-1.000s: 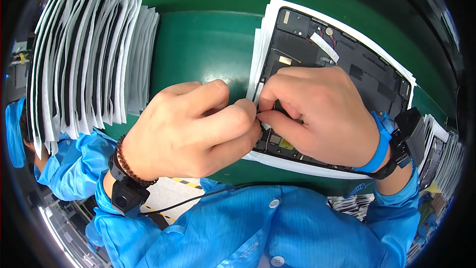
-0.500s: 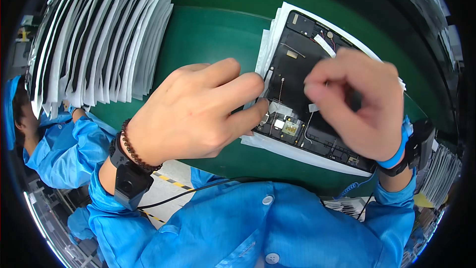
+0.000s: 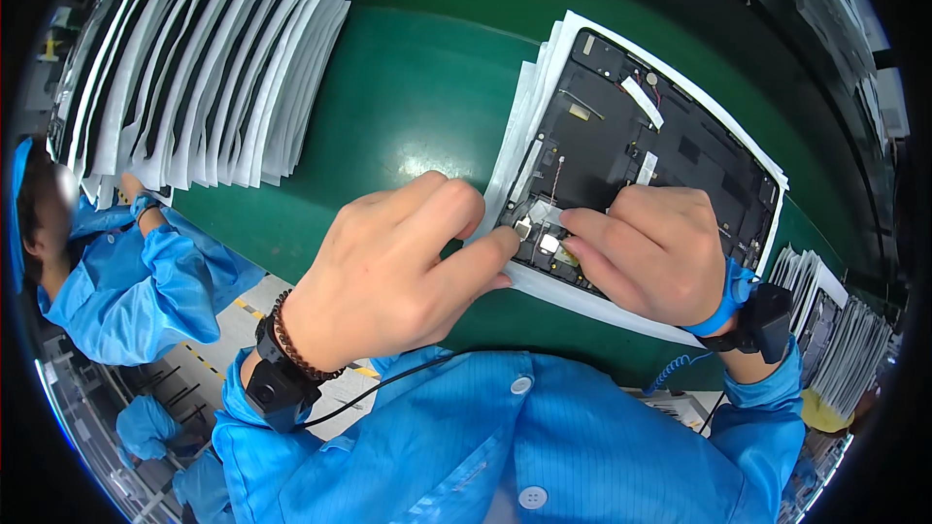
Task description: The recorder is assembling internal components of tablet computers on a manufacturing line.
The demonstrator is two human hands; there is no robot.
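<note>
A black tablet back cover (image 3: 670, 175) lies inner side up on white foam sheets (image 3: 524, 116), with thin wires, tape pieces and small metal parts in it. My right hand (image 3: 660, 252) is over its near part, thumb and forefinger drawn close together beside a translucent film piece (image 3: 546, 213) and a small white square (image 3: 549, 244). Whatever is between those fingertips is hidden. At the cover's near left corner my left hand (image 3: 398, 257) is curled, its forefinger tip against the edge and its thumb just below. I cannot make out what it pinches.
A tall row of white sheets with dark panels between them (image 3: 214, 68) stands at the left of the green table (image 3: 408, 87). More stacked panels (image 3: 845, 340) are at the right. A co-worker in blue (image 3: 136, 272) sits at the left. A blue coiled cord (image 3: 670, 369) hangs near my right wrist.
My right hand has come down and left from above the cover to its small parts near the left corner. My left hand has shifted slightly lower, staying by the corner.
</note>
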